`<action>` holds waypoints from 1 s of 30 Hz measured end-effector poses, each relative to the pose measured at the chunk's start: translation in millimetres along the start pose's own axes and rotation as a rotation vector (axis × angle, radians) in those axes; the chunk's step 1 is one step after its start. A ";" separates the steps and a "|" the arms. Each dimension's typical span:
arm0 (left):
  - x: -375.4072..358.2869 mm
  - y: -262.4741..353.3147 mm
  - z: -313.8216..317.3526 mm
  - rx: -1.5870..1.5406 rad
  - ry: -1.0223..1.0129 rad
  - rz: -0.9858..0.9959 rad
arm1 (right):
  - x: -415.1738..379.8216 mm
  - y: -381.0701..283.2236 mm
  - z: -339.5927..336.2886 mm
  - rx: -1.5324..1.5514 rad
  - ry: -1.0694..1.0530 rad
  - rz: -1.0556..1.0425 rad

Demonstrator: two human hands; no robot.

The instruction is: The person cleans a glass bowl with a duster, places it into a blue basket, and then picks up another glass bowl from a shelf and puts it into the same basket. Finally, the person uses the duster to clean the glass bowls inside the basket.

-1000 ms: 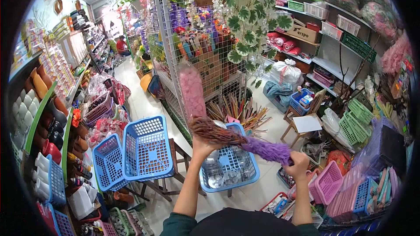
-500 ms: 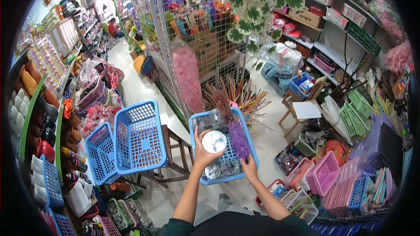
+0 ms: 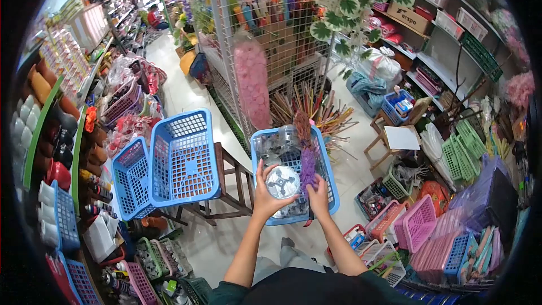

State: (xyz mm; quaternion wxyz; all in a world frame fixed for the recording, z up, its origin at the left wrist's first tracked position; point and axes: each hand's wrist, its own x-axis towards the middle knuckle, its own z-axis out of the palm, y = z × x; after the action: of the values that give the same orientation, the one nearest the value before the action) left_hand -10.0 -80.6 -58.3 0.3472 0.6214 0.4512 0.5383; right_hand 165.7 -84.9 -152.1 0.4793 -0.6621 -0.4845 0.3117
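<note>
My left hand point(image 3: 270, 196) grips a round glass container point(image 3: 283, 183) from its left side, fingers and thumb curled around it. Its pale, silvery circular face points up at me and shows a dark cross-like pattern. In my right hand point(image 3: 318, 197) is a feather duster point(image 3: 307, 166), purple near the fingers and reddish-brown toward its far end. The purple part lies right beside the container's right edge. Both hands are over a blue plastic basket point(image 3: 332, 192), where clear glass jars point(image 3: 288, 134) sit, partly hidden by my hands.
Two blue baskets point(image 3: 184, 120) rest to the left, by a dark wooden stool point(image 3: 234, 178). Behind is a wire-mesh rack point(image 3: 276, 51) with a bag of pink flowers point(image 3: 252, 79) and a bundle of sticks point(image 3: 327, 116). A small wooden chair point(image 3: 402, 138) stands right; crowded shelves line both sides.
The glass container has turned, so its cross-like pattern now shows. The duster has swung more upright and moved against the container's right side. The camera view has shifted slightly.
</note>
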 end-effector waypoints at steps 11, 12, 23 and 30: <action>-70.0 67.7 -131.0 0.374 0.473 0.270 | -97.9 -234.8 51.9 0.039 -0.610 -0.664; -85.8 70.6 -149.1 0.442 0.542 0.323 | -110.7 -247.1 62.4 0.060 -0.655 -0.697; -293.4 165.0 -323.1 0.692 1.106 0.384 | -345.1 -356.4 167.9 0.407 -1.293 -0.936; -444.1 247.2 -365.1 1.228 1.278 0.170 | -495.3 -378.9 191.8 0.576 -1.589 -1.005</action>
State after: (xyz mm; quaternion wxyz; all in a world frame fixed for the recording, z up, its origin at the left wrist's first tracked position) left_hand -328.3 -602.4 75.9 -0.4061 0.3103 0.7201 0.4693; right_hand -298.9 -459.9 110.8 0.2339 0.1655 -0.7965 0.5325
